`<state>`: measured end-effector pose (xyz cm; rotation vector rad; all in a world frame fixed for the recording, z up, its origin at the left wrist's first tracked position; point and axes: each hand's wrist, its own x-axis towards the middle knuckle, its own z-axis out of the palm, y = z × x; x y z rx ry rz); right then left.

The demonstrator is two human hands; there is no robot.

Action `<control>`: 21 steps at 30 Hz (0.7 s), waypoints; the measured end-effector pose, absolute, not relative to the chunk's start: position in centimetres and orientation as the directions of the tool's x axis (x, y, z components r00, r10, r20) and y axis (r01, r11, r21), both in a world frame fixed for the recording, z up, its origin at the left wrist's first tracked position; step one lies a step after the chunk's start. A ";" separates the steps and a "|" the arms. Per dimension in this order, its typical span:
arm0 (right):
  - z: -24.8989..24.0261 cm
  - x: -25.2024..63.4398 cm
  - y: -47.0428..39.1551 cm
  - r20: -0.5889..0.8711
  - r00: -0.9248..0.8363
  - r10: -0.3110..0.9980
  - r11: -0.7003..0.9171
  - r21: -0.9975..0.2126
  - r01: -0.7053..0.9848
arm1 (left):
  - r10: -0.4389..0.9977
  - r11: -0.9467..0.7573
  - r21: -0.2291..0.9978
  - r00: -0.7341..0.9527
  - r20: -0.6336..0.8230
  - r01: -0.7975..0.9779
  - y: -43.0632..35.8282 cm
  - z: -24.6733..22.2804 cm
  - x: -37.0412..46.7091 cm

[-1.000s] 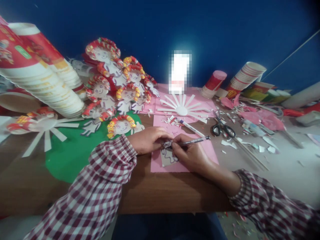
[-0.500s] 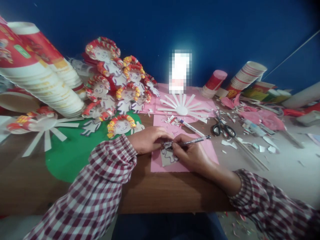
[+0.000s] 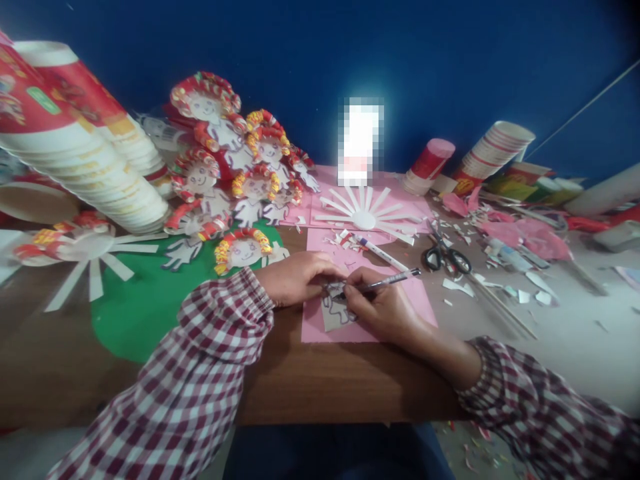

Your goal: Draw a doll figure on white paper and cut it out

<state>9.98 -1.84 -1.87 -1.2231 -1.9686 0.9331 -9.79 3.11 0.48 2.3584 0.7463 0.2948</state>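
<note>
My right hand (image 3: 385, 307) grips a pen (image 3: 390, 279), its tip end down at a small greyish piece of card (image 3: 336, 316). A dark outline of a little figure is drawn on that card, which lies on a pink sheet (image 3: 367, 331). My left hand (image 3: 300, 277) has its fingers curled together over the card's top edge, pressing on it. The fingers partly hide the card's upper part and the pen's tip. Beyond my hands lies a white marker (image 3: 383, 255), near small paper scraps.
Black-handled scissors (image 3: 445, 257) and a thin stick (image 3: 503, 308) lie right among scraps. Paper-cup stacks (image 3: 85, 160) lean at left; more cups (image 3: 493, 153) stand at back right. Finished paper figures (image 3: 200, 177) cluster behind a green sheet (image 3: 145, 313). A cut-open cup (image 3: 364, 221) lies behind.
Hardly anything differs. Both hands stay in place over the card, and the whole view has shifted up very slightly.
</note>
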 end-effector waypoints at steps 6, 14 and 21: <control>-2.0 10.1 -1.8 0.135 -0.370 0.919 0.309 -0.828 0.468 | 0.579 -0.631 0.636 0.815 0.006 0.444 3.2 0.4 -9.8; -1.9 10.0 -1.8 0.123 -0.373 0.920 0.297 -0.839 0.456 | 0.578 -0.637 0.636 0.816 0.021 0.435 3.2 0.3 -9.9; -1.8 10.0 -1.9 0.116 -0.376 0.919 0.289 -0.846 0.447 | 0.583 -0.631 0.632 0.812 0.004 0.450 3.2 0.4 -9.8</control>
